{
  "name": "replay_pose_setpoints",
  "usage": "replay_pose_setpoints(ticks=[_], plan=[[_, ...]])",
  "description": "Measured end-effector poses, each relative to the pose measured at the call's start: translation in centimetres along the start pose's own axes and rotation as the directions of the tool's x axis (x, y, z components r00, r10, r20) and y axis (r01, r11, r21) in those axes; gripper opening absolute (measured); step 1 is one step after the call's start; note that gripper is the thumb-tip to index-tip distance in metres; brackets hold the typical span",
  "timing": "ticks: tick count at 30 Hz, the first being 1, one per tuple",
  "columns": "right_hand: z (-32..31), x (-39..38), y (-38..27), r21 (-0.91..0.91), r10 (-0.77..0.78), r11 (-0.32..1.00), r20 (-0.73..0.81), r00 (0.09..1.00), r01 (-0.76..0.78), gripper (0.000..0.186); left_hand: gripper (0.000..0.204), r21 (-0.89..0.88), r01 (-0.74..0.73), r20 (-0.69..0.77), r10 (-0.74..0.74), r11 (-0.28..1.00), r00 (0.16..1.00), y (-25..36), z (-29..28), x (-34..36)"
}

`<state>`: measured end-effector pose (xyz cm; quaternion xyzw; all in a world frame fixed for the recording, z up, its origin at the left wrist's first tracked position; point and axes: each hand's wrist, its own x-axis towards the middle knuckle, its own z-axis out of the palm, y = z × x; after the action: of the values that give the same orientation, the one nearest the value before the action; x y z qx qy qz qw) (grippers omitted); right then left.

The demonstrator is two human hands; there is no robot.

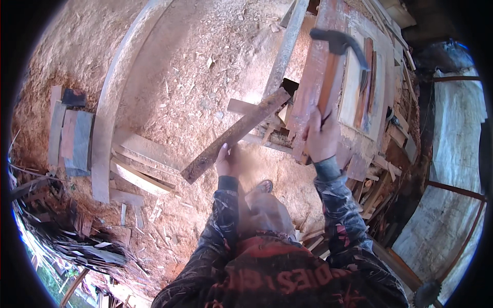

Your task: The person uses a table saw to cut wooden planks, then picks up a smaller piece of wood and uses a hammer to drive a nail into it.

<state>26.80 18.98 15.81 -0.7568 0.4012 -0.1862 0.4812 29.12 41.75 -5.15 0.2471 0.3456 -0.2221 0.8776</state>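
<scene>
My right hand [322,137] is closed round the wooden handle of a claw hammer [336,51], its dark metal head pointing away from me over a plank-topped workbench [307,87]. In my left hand [227,160] is a brown wooden board [236,134], gripped near its middle from below. The board slants from lower left up to the right. Its far end reaches the bench's left edge beside a small dark block [290,86]. Part of the left hand's fingers is hidden behind the board.
Wood shavings cover the ground [200,66]. A long pale beam [105,133] lies at the left, with short planks [77,136] beside it. Thin wood strips [365,97] lie on the bench. Offcuts [377,195] pile up at the right, near whitish sheets [457,138]. My sandalled foot [265,186] is below.
</scene>
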Motion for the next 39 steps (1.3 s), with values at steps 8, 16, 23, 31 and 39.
replay_pose_setpoints(ticks=[8, 16, 23, 31, 39], plan=[[0.4, -0.6, 9.5, -0.465, -0.038, 0.881, 0.118, 0.992, 0.089, 0.024, 0.035, -0.018, -0.02, 0.028, 0.021, 1.0, 0.999, -1.0, -1.9, 1.9], [0.4, 0.7, 2.1, -0.031, 0.047, 0.998, -0.022, 0.999, -0.048, 0.026, 0.035, -0.075, 0.03, 0.041, -0.027, 0.997, 0.999, -0.8, -2.8, 2.5], [-1.6, -1.4, 7.4, -0.527, 0.205, 0.85, 0.314, 0.927, -0.01, 0.03, 0.035, -0.051, 0.004, 0.046, -0.002, 0.999, 0.999, -1.1, -2.5, 2.0], [1.2, -0.5, -0.6, -0.139, 0.142, 0.982, 0.079, 0.987, -0.13, 0.03, 0.036, -0.108, -0.001, 0.051, 0.007, 0.994, 0.999, -1.2, -2.9, 2.9], [-2.5, -0.1, 2.2, -0.438, 0.252, 0.893, 0.288, 0.924, -0.107, 0.027, 0.025, -0.082, -0.021, 0.083, 0.027, 0.996, 0.996, -2.1, -2.5, 3.2]])
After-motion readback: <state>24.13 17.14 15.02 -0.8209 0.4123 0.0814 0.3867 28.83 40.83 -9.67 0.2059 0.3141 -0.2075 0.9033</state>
